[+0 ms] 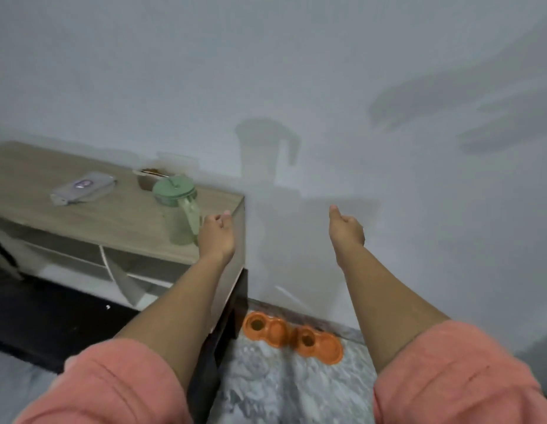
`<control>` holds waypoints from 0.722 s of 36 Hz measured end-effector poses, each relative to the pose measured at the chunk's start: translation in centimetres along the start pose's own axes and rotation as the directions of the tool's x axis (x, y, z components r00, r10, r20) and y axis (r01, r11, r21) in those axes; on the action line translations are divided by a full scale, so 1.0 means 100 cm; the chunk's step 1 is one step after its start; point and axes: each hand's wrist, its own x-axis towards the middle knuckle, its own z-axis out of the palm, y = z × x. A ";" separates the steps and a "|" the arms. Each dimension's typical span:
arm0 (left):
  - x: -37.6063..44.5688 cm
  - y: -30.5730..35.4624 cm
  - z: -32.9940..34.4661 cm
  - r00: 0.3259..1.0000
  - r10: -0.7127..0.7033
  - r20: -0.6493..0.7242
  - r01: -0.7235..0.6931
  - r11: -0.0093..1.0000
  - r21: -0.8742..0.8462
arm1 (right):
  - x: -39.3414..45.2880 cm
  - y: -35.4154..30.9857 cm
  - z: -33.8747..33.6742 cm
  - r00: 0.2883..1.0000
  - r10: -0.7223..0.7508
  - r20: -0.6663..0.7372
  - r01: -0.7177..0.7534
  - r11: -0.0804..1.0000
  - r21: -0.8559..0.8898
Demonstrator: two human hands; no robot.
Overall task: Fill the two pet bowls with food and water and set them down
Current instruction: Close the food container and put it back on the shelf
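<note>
Marble floor (266,390) holds orange bowls (292,336); left hand (217,235), right hand (347,229) empty, relaxed

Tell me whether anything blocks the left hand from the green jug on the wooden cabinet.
Nothing visible does. The left hand hovers just right of the green plastic jug, beside its handle at the edge of the wooden cabinet; no object lies between them.

A plain grey-white wall (266,71) fills the far side, crossed by soft shadows. At left stands a wooden-topped cabinet (113,221) with open shelves. Grey marbled floor (266,390) lies near, right of it.
</note>
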 end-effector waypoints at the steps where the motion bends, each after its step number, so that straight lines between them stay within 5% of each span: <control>1: 0.003 -0.004 -0.017 1.000 -0.010 -0.019 0.010 1.000 -0.001 | -0.009 -0.007 0.013 1.000 -0.020 0.020 0.020 1.000 -0.002; 19: 0.110 -0.144 -0.350 0.941 -0.153 -0.301 0.150 0.988 -0.034 | -0.210 -0.127 0.302 0.932 -0.239 0.273 0.248 0.969 0.001; 26: 0.154 -0.190 -0.413 0.929 -0.211 -0.303 0.196 0.977 -0.079 | -0.250 -0.143 0.390 0.910 -0.232 0.343 0.255 0.967 -0.023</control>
